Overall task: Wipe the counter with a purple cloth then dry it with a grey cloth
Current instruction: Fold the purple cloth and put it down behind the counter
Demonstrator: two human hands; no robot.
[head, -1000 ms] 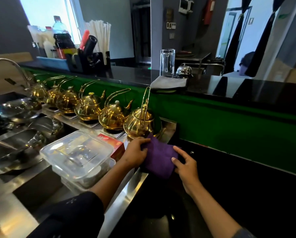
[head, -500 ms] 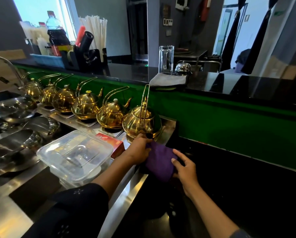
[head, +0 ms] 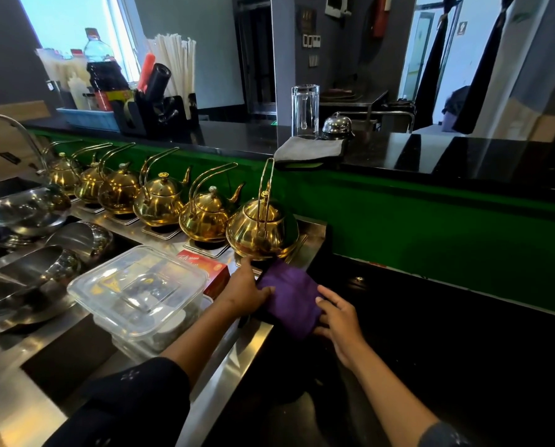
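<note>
I see the purple cloth (head: 291, 296) folded at the near edge of the black counter (head: 447, 333), just in front of the nearest gold kettle (head: 261, 230). My left hand (head: 244, 290) grips its left edge, thumb on top; my right hand (head: 339, 321) pinches its right edge with curled fingers. The grey cloth (head: 311, 150) lies on the upper counter beside a glass (head: 305, 111).

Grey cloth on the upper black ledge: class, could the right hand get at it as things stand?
Probably yes: the grey cloth overhangs the ledge's near edge with nothing before it, though the right hand now grips the purple cloth.
</note>
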